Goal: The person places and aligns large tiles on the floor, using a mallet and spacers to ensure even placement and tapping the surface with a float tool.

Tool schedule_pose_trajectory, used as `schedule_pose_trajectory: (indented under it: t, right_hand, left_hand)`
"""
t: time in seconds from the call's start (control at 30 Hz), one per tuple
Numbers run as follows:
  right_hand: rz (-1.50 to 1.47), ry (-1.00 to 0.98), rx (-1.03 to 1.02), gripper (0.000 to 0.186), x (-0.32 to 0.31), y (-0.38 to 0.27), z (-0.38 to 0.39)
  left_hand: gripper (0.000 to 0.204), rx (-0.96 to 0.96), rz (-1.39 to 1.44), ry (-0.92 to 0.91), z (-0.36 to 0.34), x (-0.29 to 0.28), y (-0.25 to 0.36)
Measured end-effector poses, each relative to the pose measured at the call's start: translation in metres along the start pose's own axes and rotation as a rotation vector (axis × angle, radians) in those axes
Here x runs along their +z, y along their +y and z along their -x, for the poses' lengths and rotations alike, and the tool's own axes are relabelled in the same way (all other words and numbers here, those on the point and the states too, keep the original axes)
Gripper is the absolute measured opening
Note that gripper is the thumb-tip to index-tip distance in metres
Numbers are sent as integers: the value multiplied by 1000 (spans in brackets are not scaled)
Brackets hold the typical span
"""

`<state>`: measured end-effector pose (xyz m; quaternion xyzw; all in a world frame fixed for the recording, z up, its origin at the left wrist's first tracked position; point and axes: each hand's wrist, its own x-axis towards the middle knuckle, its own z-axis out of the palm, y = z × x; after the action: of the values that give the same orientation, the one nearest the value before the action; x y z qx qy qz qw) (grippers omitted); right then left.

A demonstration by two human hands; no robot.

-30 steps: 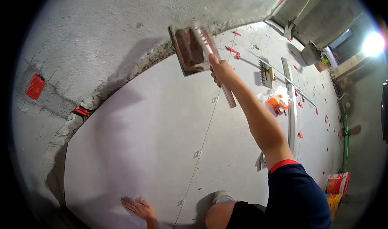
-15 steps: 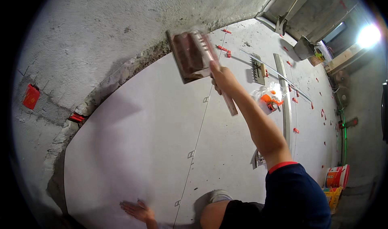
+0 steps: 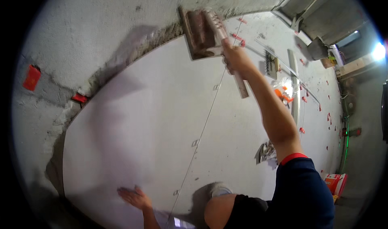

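Over the tile (image 3: 173,111), left grip (image 3: 136,198) spreads empty, right grip (image 3: 237,59) clasps a flat tool (image 3: 199,34).

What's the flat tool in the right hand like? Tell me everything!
The tool has a rectangular, smeared reddish-brown plate and a long, pale, ridged handle, gripped by the right hand. It's blurred, its material unclear. The plate is at the far edge of the pale tile, beside the wall, handle slanting toward the person.

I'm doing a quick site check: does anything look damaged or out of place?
Yes. The grey wall looks broken along its base: ragged and rough around a red piece, unlike the clean edge of the pale slab beneath the left hand.
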<state>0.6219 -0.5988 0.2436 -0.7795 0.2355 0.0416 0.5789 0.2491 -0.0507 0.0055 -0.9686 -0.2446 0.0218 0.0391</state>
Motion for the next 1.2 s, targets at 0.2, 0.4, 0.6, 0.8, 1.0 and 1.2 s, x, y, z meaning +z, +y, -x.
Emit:
schedule_pose_trajectory:
  t: [0.2, 0.4, 0.6, 0.8, 1.0, 1.2]
  right_hand:
    - [572, -101, 232, 59, 90, 89, 9]
    - [414, -137, 146, 66, 170, 83, -43]
    - [281, -257, 157, 61, 165, 113, 70]
    - [427, -353, 56, 59, 110, 32, 133]
    - [385, -172, -437, 67, 65, 51, 202]
    - [678, -402, 230, 69, 150, 94, 153]
  left_hand:
    - [83, -60, 62, -12, -3, 2, 9]
    - [92, 15, 175, -98, -18, -24, 31]
    - [132, 398, 320, -348, 36, -49, 132]
    - [137, 417, 325, -441, 53, -66, 164]
    - [131, 415, 342, -380, 53, -55, 163]
    - [129, 424, 369, -322, 58, -54, 161]
